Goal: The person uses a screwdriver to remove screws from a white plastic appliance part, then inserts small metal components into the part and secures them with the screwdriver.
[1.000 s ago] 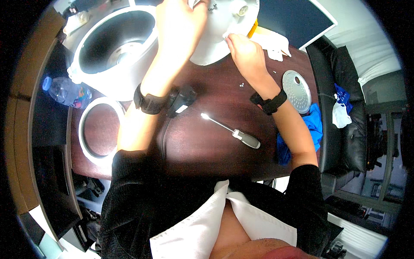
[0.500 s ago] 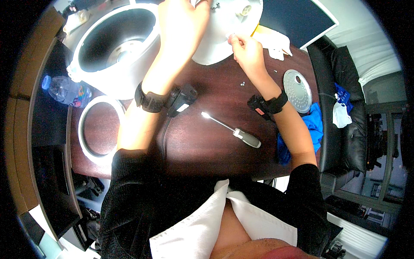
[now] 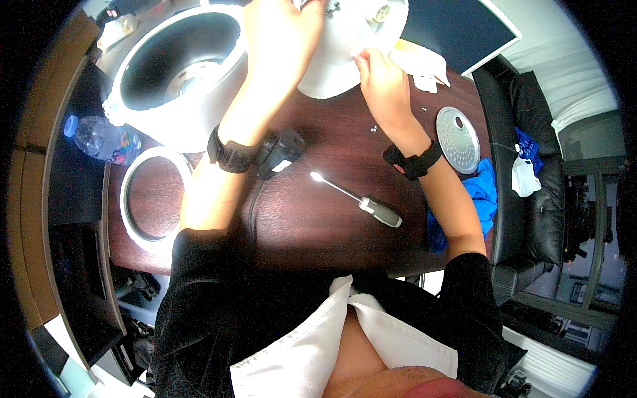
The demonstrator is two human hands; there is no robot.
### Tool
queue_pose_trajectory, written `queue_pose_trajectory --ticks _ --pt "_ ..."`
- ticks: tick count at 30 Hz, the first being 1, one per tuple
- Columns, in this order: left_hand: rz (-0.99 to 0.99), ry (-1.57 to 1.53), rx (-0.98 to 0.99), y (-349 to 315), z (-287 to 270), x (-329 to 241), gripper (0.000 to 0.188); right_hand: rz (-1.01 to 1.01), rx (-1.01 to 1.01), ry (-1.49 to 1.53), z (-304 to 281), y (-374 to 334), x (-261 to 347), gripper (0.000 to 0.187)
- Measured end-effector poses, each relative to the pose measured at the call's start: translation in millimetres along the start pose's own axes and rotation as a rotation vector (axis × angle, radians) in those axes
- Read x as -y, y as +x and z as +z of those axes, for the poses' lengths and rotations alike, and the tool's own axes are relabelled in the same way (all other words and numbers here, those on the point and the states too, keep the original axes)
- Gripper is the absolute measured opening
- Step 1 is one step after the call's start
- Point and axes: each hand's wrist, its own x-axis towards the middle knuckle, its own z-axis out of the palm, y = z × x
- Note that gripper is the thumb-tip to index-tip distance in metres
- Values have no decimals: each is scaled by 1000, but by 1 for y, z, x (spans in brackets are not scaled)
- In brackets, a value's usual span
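Observation:
A white rounded lid (image 3: 335,63), its inside turned toward me, is held up at the top of the view. My left hand (image 3: 282,36) grips its left side, with the fingertips partly hidden at the upper edge. Against the lid's inner face, my right hand (image 3: 386,83) has thumb and forefinger pinched together; anything between them is too small to make out. Dark small fittings and a pale round post (image 3: 381,13) show on the lid. Left of my left hand stands a white rice cooker body (image 3: 179,123) with a dark, open inside.
A grey-handled screwdriver (image 3: 379,211) lies mid-table. Small screws (image 3: 373,129) lie above it. A white ring (image 3: 126,199) and a plastic bottle (image 3: 99,138) are at left. At right are a perforated metal disc (image 3: 458,142), a blue cloth (image 3: 483,192) and white paper (image 3: 424,66).
My right hand has turned at the wrist and shifted slightly, its fingertips still at the lid. The lid has tilted a little to the right. My left hand has hardly moved.

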Motion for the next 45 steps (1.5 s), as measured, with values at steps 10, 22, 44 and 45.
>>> queue_pose_trajectory --ticks 10,22,44,45 --pt "-26 -47 -4 -2 1 -4 16 173 7 198 6 0 -2 19" --pt "-7 -5 59 -6 3 -9 18 1057 296 1169 5 11 -1 23" --pt "8 24 19 -2 3 1 18 1090 390 1203 8 17 3 26" --pt "7 18 11 -2 3 2 18 941 407 1020 9 13 1 27"
